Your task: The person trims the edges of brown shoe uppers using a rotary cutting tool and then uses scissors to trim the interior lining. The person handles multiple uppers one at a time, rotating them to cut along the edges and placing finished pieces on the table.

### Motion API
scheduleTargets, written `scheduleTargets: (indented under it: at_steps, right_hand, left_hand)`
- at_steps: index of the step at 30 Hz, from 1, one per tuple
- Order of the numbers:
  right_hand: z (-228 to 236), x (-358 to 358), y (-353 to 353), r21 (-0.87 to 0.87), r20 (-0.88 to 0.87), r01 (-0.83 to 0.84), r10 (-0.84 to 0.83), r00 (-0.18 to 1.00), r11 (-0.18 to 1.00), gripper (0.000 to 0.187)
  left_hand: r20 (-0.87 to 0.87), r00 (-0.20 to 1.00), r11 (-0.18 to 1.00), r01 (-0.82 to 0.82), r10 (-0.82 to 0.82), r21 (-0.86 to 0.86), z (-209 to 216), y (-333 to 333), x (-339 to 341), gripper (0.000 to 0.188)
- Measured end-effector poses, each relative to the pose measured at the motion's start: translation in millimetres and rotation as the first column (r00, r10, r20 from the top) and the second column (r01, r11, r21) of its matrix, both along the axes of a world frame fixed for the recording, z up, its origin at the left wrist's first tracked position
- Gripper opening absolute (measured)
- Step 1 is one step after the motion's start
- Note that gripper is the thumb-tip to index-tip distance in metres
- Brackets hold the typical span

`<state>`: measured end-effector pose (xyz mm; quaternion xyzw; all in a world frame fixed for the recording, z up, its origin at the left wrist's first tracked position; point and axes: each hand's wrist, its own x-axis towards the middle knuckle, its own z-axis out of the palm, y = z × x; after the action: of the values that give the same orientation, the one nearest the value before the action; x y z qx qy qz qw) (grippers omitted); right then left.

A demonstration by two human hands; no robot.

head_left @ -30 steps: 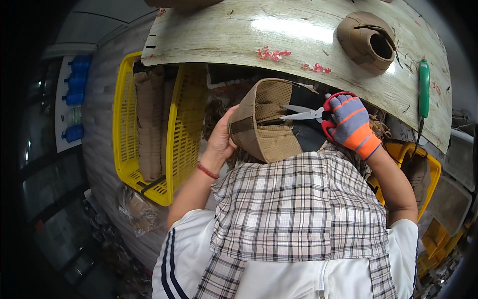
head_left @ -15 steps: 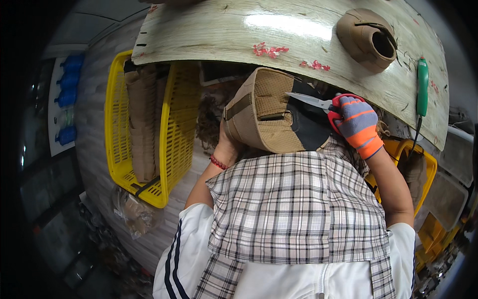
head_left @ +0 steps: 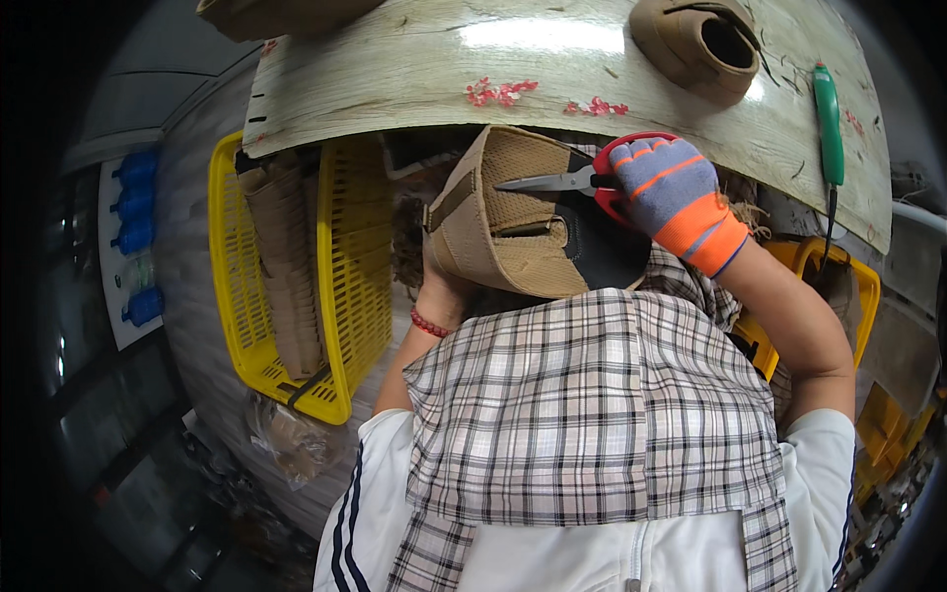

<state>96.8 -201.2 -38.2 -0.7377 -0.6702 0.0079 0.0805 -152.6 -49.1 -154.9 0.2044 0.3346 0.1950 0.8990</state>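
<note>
My left hand (head_left: 449,294), bare and with a red bead bracelet at the wrist, grips the left side of a tan, cup-shaped sewn piece (head_left: 470,225). Most of its fingers are hidden behind the piece. The open side shows a textured tan lining, a small strap and a black panel. In a grey and orange glove, my right hand (head_left: 681,197) is closed round the red handles of a pair of scissors (head_left: 552,183). Their blades point left across the piece's opening; whether they touch the lining I cannot tell.
A wood-patterned table (head_left: 395,89) lies ahead, with a rounded tan piece (head_left: 671,49) and a green-handled corded tool (head_left: 829,128) on it. Left stands a yellow basket (head_left: 340,286) holding stacked tan pieces. Another yellow basket (head_left: 868,296) is at the right.
The scissors and my right hand have moved left and up, bringing the blades further over the piece's opening. My left hand still holds the piece. More of a tan thing shows at the top left.
</note>
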Motion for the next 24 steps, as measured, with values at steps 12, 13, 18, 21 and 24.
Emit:
scheduleTargets:
  at_steps: [12, 13, 18, 21, 24]
  right_hand:
    - [3.5, -3.5, 5.0, -0.086, -0.013, 0.065, -0.066, 0.998, 0.994, 0.031]
    - [2.1, -0.6, 0.6, -0.095, -0.023, 0.075, -0.077, 0.997, 0.993, 0.03]
    - [6.0, 26.2, -35.8, 0.084, -0.077, 0.109, -0.102, 0.992, 0.991, 0.03]
    - [13.1, 23.0, -50.7, 0.01, -0.033, 0.118, -0.118, 0.992, 0.993, 0.041]
    - [5.8, 18.1, -58.4, -0.079, 0.01, 0.113, -0.112, 0.994, 0.991, 0.051]
  left_hand:
    - [-0.07, 0.998, 0.998, -0.007, 0.003, -0.059, 2.2, 4.9, 2.2, 0.053]
    - [-0.076, 0.997, 0.999, -0.011, 0.007, -0.054, 2.9, 4.1, 1.0, 0.053]
    - [-0.095, 0.995, 0.998, -0.021, 0.016, -0.056, 6.8, 2.1, 3.8, 0.048]
    - [-0.107, 0.994, 0.998, -0.016, 0.01, -0.058, 3.9, 1.6, 3.2, 0.049]
    - [-0.106, 0.994, 0.997, -0.016, 0.008, -0.076, -6.4, 6.9, -0.5, 0.058]
